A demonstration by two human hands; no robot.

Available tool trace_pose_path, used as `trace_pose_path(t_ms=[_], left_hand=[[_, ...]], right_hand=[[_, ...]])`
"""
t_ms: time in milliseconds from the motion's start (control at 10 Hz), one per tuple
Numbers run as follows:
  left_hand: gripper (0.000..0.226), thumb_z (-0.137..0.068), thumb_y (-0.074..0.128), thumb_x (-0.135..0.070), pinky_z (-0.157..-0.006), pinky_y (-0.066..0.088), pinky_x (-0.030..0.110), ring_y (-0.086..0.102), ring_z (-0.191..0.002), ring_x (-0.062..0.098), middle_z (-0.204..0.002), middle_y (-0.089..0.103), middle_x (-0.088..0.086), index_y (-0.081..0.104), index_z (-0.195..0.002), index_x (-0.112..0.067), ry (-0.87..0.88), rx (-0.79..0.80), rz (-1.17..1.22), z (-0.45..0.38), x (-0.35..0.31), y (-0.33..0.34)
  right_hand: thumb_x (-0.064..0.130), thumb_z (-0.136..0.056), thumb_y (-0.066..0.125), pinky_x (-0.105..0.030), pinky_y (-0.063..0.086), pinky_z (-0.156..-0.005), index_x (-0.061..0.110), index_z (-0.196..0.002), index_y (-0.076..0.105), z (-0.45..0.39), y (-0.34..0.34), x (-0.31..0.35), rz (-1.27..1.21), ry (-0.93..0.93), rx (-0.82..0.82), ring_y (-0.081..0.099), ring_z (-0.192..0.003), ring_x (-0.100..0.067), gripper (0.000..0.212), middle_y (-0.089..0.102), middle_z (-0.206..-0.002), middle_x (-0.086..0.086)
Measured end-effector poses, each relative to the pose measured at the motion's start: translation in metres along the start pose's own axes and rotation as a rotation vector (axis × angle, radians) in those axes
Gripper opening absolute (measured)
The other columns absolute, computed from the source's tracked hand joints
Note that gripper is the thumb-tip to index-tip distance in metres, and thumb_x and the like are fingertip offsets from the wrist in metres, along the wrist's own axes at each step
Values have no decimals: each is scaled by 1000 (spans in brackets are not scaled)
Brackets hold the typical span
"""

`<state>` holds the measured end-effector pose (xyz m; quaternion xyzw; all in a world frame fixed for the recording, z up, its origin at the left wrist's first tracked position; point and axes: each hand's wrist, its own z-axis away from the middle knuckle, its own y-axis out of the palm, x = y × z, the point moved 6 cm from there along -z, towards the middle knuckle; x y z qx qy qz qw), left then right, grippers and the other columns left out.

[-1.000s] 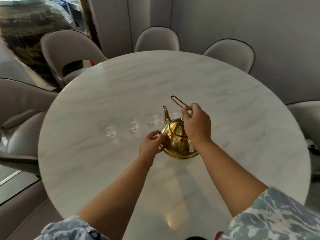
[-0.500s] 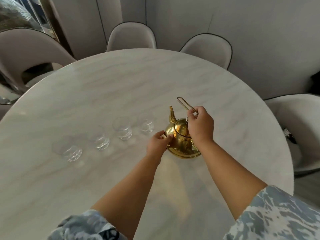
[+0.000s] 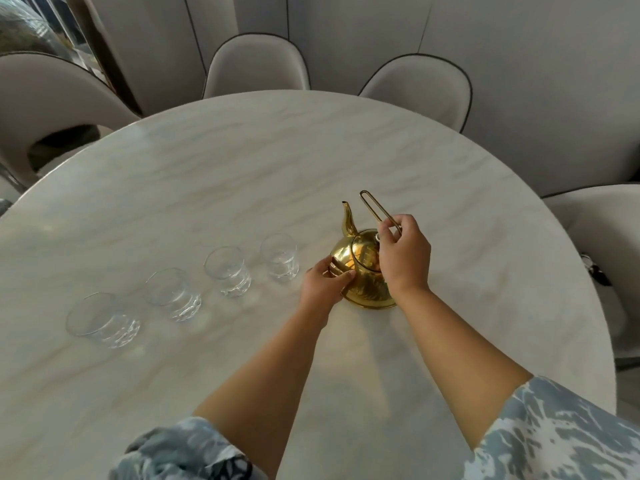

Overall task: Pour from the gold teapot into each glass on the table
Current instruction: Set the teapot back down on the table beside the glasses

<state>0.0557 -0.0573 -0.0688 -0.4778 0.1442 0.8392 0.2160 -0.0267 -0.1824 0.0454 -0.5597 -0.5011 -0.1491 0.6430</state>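
Four clear glasses stood in a row on the round marble table [image 3: 214, 174], all to the left of the gold teapot [image 3: 363, 271]. The first glass [image 3: 104, 320] was the farthest from the teapot, then came the second glass [image 3: 173, 294], the third glass [image 3: 227, 271] and the fourth glass [image 3: 280, 258], which stood near the teapot but apart from it. Their walls were transparent, so it was hard to tell if anything was inside them.

The left hand [image 3: 323, 285] touched the left side of the teapot body with curled fingers, the thumb lying against the metal; the other fingertips were hidden behind the hand. The teapot stood upright on the table, its spout pointing away from the person. The right hand [image 3: 403, 254] pinched the thin wire handle [image 3: 372, 209] between thumb and fingers above the lid, and it covered the right part of the teapot. Patterned sleeves were cut off by the lower edge.
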Motion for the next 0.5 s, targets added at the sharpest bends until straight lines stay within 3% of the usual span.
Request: trace_pose_path(t_ms=[100,300,400,500], left_hand=[[68,-74,82,-21,-86,60,44,67,-108,23,-127,60,9,55,-136,-23,-6,-8,3,-3,0,2],[65,-84,76,-21,-91,56,41,59,-106,20,-127,54,3,48,-143,-19,-40,21,-27,6,-5,1],[65,-88,71,-24,-93,54,40,57,-108,20,-133,51,7,43,-145,-17,-60,50,-35,15,-7,-8],[51,-91,66,-24,-86,55,36,62,-102,21,-124,61,7,51,-139,-14,-35,52,-44,30,-11,-27]], right_hand=[[28,-100,52,-23,50,-62,10,-113,59,-1,0,-1,5,-5,-8,69,-86,-23,23,72,-101,-11],[27,-100,52,-25,54,-73,10,-121,59,2,0,0,51,-26,-18,69,-100,-24,28,71,-113,-10],[24,-100,53,-29,55,-86,10,-132,56,6,-1,7,179,-61,-44,60,-114,-23,35,63,-124,-11],[18,-95,58,-42,50,-97,15,-136,55,21,-4,24,358,-167,-129,51,-121,-26,41,55,-130,-11]])
